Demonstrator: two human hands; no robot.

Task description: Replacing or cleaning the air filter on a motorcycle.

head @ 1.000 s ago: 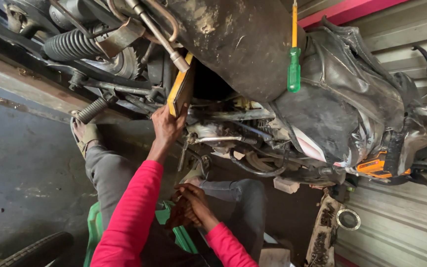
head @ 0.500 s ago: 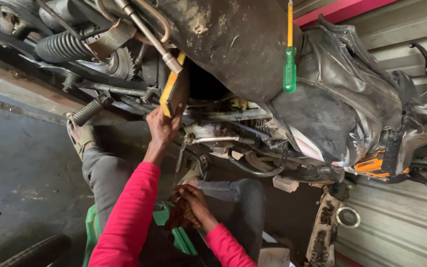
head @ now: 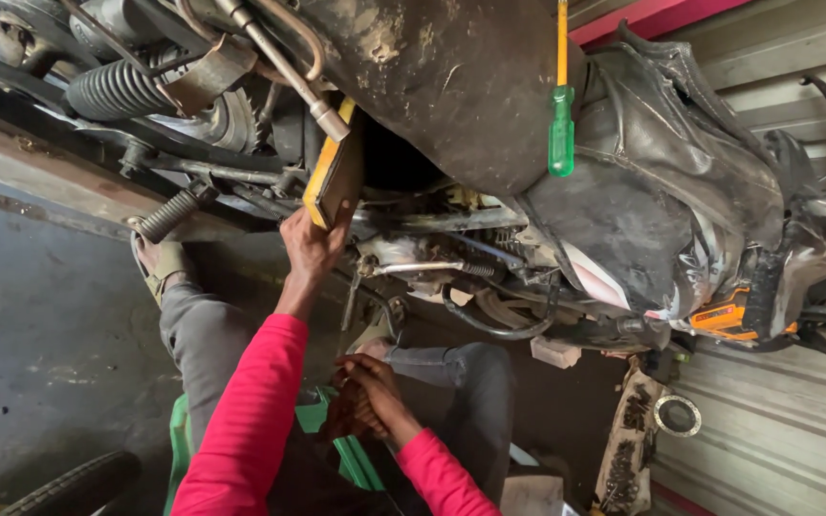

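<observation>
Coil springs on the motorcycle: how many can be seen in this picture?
2. A large black coil spring sits at upper left; a smaller grey coil spring lies below it, near the person's foot. Others may be hidden behind the bodywork.

Yellow-edged panel (head: 335, 177): flat, dark-faced, tilted on edge, tucked under the motorcycle's muddy body beside the coiled spring, upper left.

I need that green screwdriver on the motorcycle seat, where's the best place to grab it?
Take the screwdriver by its green handle, coming from the open side above the seat. The handle is the thick end and lies free on top; the yellow shaft runs out of view.
</observation>
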